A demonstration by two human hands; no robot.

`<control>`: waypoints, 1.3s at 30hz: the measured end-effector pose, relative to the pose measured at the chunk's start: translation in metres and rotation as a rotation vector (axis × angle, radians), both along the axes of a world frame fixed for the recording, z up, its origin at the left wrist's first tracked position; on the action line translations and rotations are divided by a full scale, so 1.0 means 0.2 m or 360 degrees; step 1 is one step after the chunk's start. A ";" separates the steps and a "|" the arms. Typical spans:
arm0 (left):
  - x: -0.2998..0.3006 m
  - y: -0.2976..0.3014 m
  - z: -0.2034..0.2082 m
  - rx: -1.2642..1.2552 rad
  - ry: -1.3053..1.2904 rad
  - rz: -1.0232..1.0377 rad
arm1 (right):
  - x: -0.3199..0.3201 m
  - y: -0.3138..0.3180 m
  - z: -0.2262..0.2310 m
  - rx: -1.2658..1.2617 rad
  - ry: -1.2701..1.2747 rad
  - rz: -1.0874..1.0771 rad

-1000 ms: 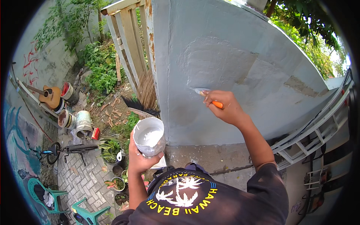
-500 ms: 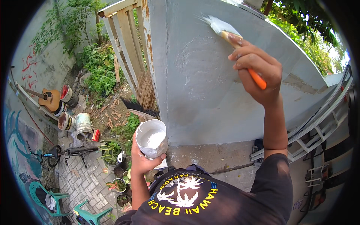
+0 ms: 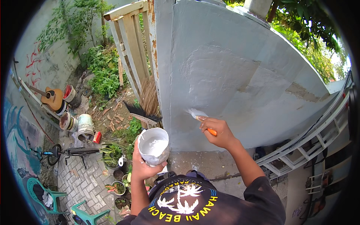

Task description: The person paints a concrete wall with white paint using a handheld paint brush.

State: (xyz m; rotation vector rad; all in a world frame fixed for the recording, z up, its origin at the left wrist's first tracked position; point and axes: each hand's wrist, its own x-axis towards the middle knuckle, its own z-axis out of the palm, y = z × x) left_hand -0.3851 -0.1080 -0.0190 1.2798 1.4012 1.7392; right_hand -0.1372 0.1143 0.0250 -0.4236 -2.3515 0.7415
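Observation:
My left hand (image 3: 144, 168) is closed around a white paint cup (image 3: 153, 144) with white paint inside. It holds the cup upright in front of my chest, close to the wall's lower left part. A paintbrush (image 3: 197, 114) with an orange-ended handle is gripped in my right hand (image 3: 218, 132). Its white-coated bristles point left and are at the grey wall (image 3: 225, 90), low on its left side; whether they touch it I cannot tell. Uneven, rough patches show on the wall's surface.
A beige metal gate (image 3: 129, 45) and a stick broom (image 3: 149, 97) stand left of the wall. An aluminium ladder (image 3: 300, 150) lies along the right. Left are buckets (image 3: 85, 125), a guitar (image 3: 53, 99), a bicycle (image 3: 80, 150), potted plants (image 3: 119, 186) and green plastic chairs (image 3: 90, 213).
My right hand has brought the paintbrush down and to the left, from high on the wall to its lower part. The paint cup has stayed nearly in place in my left hand.

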 end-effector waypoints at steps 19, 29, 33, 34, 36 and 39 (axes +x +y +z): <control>0.00 0.02 0.02 0.0084 -0.0071 -0.0017 | 0.03 0.11 1.22 0.1374 0.0352 0.0042; -0.02 0.02 -0.01 0.0070 -0.0100 0.0031 | -0.01 0.07 0.15 0.0571 -0.0023 -0.0017; -0.02 0.03 0.00 0.0095 -0.0083 0.0016 | 0.02 0.13 0.08 0.0165 -0.0246 0.0062; -0.03 0.04 -0.01 0.0102 -0.0083 0.0010 | 0.02 0.16 0.11 0.0039 -0.0249 0.0105; -0.02 0.04 -0.03 0.0127 -0.0104 -0.0015 | 0.00 0.21 0.33 0.0039 -0.0149 0.0120; 0.00 0.05 -0.02 0.0107 -0.0104 -0.0077 | 0.01 0.28 0.72 0.0323 0.0040 0.0110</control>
